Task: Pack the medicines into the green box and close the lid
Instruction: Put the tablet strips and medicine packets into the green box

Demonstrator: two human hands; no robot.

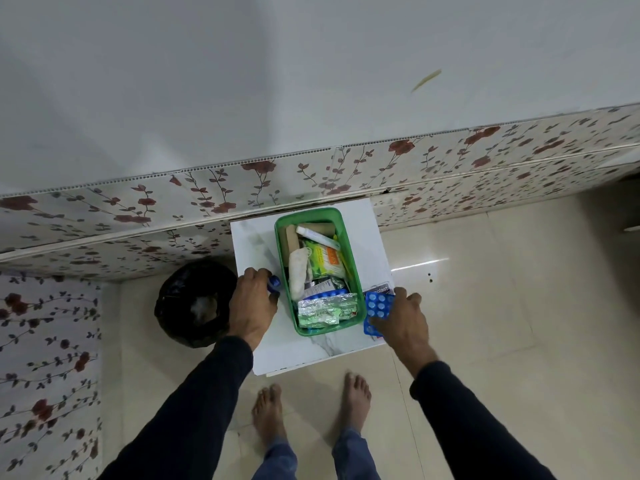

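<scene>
The green box [281, 227] stands open on a small white marble-look table [252, 244]. It holds a white tube [317, 235], a green-and-orange packet [323, 259], a white cloth pouch [298, 271] and silver foil strips [325, 310]. My left hand [252, 306] is left of the box, closed around a small blue-capped item [274, 282]. My right hand [403, 323] is right of the box, gripping a blue blister pack [376, 304] of white tablets. A printed packet [382, 289] lies under that pack. No lid is visible.
A bin lined with a black bag [195, 303] stands on the floor left of the table. A floral-patterned wall panel [138, 209] runs behind the table. My bare feet [311, 407] stand on beige floor tiles just before the table's front edge.
</scene>
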